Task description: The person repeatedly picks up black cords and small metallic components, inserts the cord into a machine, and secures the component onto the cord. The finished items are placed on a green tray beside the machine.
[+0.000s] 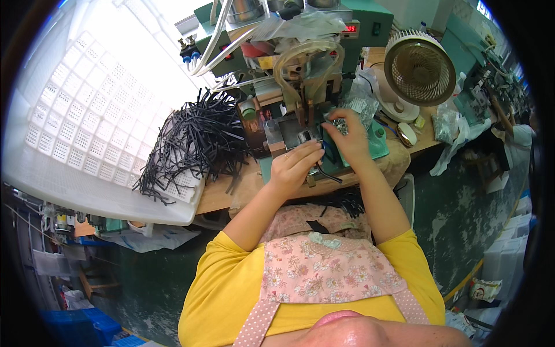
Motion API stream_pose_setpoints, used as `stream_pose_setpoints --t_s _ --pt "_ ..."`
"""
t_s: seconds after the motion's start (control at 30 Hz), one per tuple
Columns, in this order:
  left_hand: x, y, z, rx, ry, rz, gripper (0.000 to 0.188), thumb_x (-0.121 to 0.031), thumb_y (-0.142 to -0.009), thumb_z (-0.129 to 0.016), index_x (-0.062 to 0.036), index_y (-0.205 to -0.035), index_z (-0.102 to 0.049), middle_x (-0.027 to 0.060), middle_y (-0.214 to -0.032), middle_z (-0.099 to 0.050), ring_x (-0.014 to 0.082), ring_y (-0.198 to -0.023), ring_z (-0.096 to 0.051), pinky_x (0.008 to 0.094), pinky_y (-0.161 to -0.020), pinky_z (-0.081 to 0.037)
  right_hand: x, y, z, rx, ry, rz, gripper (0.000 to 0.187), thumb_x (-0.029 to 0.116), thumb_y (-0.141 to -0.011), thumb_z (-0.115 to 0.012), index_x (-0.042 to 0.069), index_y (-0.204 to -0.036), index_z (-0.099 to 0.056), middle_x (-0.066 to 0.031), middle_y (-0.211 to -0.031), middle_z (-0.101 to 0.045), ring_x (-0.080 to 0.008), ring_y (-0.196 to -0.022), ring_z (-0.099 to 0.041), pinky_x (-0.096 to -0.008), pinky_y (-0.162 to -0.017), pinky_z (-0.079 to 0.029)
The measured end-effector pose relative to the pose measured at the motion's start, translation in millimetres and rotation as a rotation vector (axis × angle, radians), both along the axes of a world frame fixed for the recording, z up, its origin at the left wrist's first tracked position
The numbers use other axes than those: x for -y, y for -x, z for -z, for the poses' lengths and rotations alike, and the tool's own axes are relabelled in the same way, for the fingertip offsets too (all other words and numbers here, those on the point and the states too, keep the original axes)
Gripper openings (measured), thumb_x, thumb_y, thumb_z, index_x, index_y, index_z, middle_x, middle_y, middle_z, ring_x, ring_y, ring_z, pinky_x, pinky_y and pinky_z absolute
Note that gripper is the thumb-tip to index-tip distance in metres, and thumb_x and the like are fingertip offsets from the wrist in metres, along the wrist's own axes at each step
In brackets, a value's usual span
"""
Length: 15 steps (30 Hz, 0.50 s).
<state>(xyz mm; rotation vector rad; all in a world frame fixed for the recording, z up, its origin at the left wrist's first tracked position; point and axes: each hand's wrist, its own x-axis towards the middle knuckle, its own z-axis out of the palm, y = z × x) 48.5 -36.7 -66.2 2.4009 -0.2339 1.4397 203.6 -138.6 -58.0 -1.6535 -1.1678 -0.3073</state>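
Observation:
My left hand (pixel 296 166) lies at the front of a bench-top machine (pixel 289 87), fingers pressed together on a thin black strip (pixel 330 176). The strip's free end curves out to the right below the fingertips. A small metal fixture (pixel 304 136) sits just beyond those fingers, under two copper-coloured prongs (pixel 305 113). To the right, my right hand (pixel 351 141) is raised, thumb and forefinger curled close together in a pinch. Whatever is between their tips is too small to make out. Small shiny metal parts (pixel 341 125) show behind that pinch.
A heap of black strips (pixel 199 136) spills over a white perforated crate (pixel 87 110) at left. A round fan (pixel 420 70) stands at back right, near a computer mouse (pixel 406 134) and a clear bag of parts (pixel 445 124). More black strips (pixel 344 202) lie by my lap.

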Motion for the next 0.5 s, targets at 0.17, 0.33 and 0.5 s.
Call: stream_pose_setpoints --t_s 0.17,0.33,0.5 --pt "-5 -6 11 0.032 -0.087 0.006 0.029 -0.005 -0.071 -0.069 -0.0045 -0.099 -0.068 0.0092 -0.104 -0.068 0.0242 -0.098 -0.068 0.0289 -0.072 -0.057 42 -44 36 -0.265 -0.155 0.196 0.016 0.007 -0.085 -0.065 0.003 -0.099 -0.059 -0.0117 -0.097 -0.062 -0.0272 -0.090 -0.060 -0.0353 -0.078 -0.047" --pt "-7 -6 17 0.026 -0.094 -0.009 0.028 -0.006 -0.074 -0.066 -0.0052 -0.102 -0.068 0.0079 -0.105 -0.068 0.0237 -0.099 -0.067 0.0280 -0.072 -0.057 58 -67 87 -0.143 0.215 0.270 0.017 0.008 -0.085 -0.064 0.007 -0.102 -0.062 -0.0105 -0.099 -0.062 -0.0267 -0.093 -0.059 -0.0387 -0.082 -0.045" --pt "-6 -6 19 0.039 -0.084 -0.005 0.028 -0.004 -0.076 -0.064 -0.0054 -0.104 -0.067 0.0083 -0.107 -0.067 0.0237 -0.102 -0.066 0.0271 -0.072 -0.056 42 -62 100 0.193 0.371 0.296 0.019 0.009 -0.080 -0.067 0.013 -0.099 -0.065 -0.0044 -0.098 -0.063 -0.0271 -0.097 -0.056 -0.0426 -0.085 -0.037"
